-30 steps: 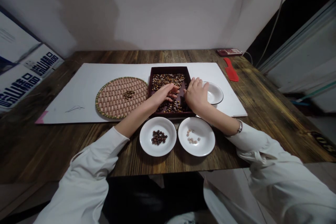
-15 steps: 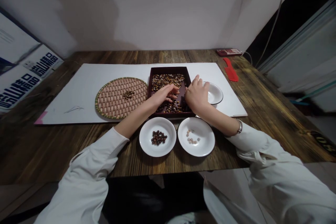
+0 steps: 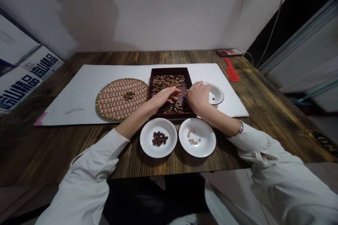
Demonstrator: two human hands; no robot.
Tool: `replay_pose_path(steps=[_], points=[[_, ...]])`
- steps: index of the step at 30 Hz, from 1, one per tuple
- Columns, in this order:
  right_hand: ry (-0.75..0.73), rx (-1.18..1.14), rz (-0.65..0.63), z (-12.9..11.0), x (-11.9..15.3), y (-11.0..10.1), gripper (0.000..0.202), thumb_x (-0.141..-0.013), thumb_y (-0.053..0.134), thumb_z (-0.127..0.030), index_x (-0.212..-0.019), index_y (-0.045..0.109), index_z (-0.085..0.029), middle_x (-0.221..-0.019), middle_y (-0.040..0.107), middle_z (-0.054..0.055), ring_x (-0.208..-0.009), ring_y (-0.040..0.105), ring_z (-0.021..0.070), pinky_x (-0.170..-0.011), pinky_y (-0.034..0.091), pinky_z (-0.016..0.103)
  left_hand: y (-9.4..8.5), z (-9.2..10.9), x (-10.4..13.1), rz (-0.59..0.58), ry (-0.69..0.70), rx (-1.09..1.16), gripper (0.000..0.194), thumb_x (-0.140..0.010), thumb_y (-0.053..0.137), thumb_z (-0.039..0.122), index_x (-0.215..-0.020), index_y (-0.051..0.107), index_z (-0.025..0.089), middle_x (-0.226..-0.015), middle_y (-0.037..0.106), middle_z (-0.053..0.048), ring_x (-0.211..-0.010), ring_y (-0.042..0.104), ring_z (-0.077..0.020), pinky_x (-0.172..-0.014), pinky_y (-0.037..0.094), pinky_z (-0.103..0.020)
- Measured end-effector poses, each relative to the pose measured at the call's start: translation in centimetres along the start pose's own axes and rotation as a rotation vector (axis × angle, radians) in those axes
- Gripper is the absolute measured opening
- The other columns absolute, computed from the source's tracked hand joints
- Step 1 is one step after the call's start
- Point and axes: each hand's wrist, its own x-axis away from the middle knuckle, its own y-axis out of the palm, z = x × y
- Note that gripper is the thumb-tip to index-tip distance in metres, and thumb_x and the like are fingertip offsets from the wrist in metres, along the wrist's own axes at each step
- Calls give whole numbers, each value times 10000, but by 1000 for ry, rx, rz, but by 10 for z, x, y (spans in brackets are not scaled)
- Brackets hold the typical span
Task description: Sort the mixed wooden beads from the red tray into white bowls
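Beads (image 3: pixel 169 81) of mixed yellow, brown, black and pale tones, in two main patches at the far and near ends of a dark red tray. Below it all, a dark wooden bench (image 3: pixel 105 158) with a bold grain, set against a pale wall. Across the bench, a white board (image 3: pixel 74 91) with a pink corner at near left. Beside it at far left, printed cartons (image 3: pixel 26 82). On the board, an oval woven mat (image 3: pixel 112 100) with a green-trimmed rim, just left of the tray (image 3: pixel 171 115). In front of the tray, side by side, a near left bowl (image 3: pixel 145 139) and a near right bowl (image 3: pixel 210 140); right of the tray, partly behind a hand, a third white bowl (image 3: pixel 219 97). Over the tray, a left hand (image 3: pixel 167 95) with fingers open, parted and loosely curled above the beads; impossible to tell contact from hovering. At the tray's right side, a right hand (image 3: pixel 198 95), back uppermost, fingers bent and tips out of sight; impossible to tell open from closed, or gripping from empty. Toward the back right, a red comb-like tool (image 3: pixel 232 73). At center of the mat, brownish beads (image 3: pixel 129 95); in the near bowls, dark beads (image 3: pixel 160 139) and pale beads (image 3: pixel 194 141).
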Motion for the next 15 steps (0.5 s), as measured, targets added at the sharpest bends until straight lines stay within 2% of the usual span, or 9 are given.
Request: replay_pose_path(steps=[15], points=[[-24, 10, -5, 0, -1, -1, 525, -949, 283, -206, -1311, 444, 139, -1323, 470, 368, -1158, 518, 409, -922, 362, 506, -3, -6, -3, -52, 26, -39, 300, -919, 464, 365, -973, 658, 143, -1032, 683, -86, -800, 617, -127, -647, 444, -212]])
